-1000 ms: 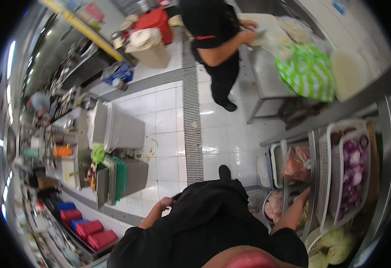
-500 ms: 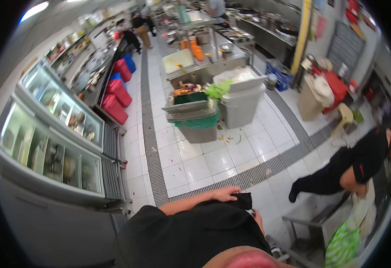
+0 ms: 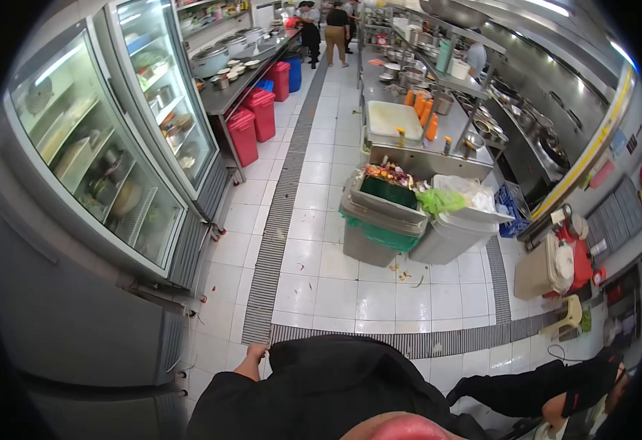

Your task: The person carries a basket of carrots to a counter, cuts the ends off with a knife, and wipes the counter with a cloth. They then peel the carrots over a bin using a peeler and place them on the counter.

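Observation:
My left hand (image 3: 256,353) is low in the head view, beside the left edge of the black garment (image 3: 336,374) on my torso. Its fingers look curled together. Whether they grip the black cloth or something small, I cannot make out. My right hand is out of sight, with the garment filling the bottom middle of the view.
A grey bin (image 3: 372,249) with a green liner holds food scraps; a second bin (image 3: 445,238) stands beside it. Glass-door fridges (image 3: 94,154) line the left. A floor drain (image 3: 277,242) runs ahead. A person in black (image 3: 541,385) is at lower right; others stand far back.
My left hand has moved left, away from the black cloth it was gripping in front of me. My right hand has left the view. The camera has tilted up and turned.

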